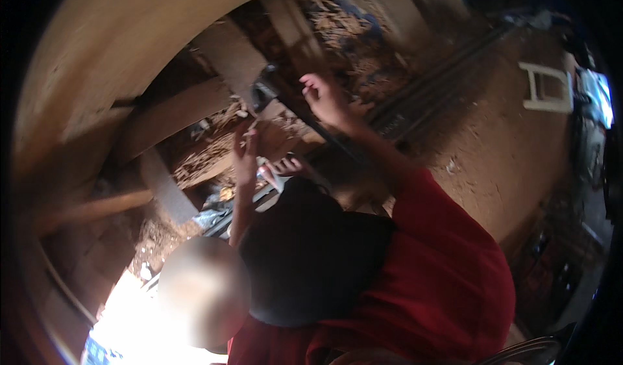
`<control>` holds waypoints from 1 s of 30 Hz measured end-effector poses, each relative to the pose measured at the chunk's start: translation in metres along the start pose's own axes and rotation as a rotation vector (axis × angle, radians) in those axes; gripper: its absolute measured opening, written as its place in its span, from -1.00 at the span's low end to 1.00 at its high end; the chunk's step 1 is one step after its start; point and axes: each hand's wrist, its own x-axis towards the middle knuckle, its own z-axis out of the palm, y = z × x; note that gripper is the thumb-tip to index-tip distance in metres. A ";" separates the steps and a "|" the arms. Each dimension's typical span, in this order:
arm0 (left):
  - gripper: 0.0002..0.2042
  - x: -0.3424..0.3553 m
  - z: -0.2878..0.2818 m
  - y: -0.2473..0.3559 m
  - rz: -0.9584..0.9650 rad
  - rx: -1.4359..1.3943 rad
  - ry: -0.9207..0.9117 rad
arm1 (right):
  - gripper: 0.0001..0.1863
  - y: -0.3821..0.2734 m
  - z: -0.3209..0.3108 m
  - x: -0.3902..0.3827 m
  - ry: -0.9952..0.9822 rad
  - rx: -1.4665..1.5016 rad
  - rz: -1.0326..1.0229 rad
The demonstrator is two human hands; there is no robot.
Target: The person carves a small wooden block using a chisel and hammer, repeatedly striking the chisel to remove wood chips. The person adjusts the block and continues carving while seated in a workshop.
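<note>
Neither of my hands shows in the head view. A person in a red shirt (448, 280) with a black cloth (311, 261) over the chest fills the lower middle. That person's one hand (326, 97) is raised with curled fingers and holds nothing that I can see. It hovers near a black rounded object (263, 89) on a wooden plank (227, 53). Their other hand (246, 154) is lifted beside a small whitish object (269, 173); whether it grips it I cannot tell.
Rough wooden planks (169, 115) and beams lie across piles of wood shavings (207, 157). Dark metal rails (428, 82) run over a dirt floor (506, 151). A small white frame (548, 87) lies at the far right. Bright glare (130, 326) washes out the lower left.
</note>
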 end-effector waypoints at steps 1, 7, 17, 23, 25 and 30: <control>-0.53 0.001 -0.001 0.002 0.042 0.116 0.030 | -0.74 0.000 -0.004 -0.016 0.080 -0.109 -0.209; -0.50 -0.010 -0.006 0.016 0.169 0.365 0.032 | -0.65 0.031 -0.075 -0.102 0.155 -0.398 -0.115; -0.63 -0.030 -0.006 0.007 -0.060 0.342 0.313 | 0.08 0.170 -0.148 -0.227 0.211 -0.384 0.784; -0.57 -0.035 0.009 0.009 -0.003 0.365 0.343 | 0.07 0.190 -0.149 -0.227 0.261 -0.344 1.128; -0.59 -0.030 0.010 0.011 0.015 0.361 0.338 | 0.02 0.197 -0.151 -0.227 0.193 -0.345 1.130; -0.63 -0.016 0.010 0.013 0.052 0.244 0.311 | -0.27 0.178 -0.166 -0.211 0.372 -0.608 0.632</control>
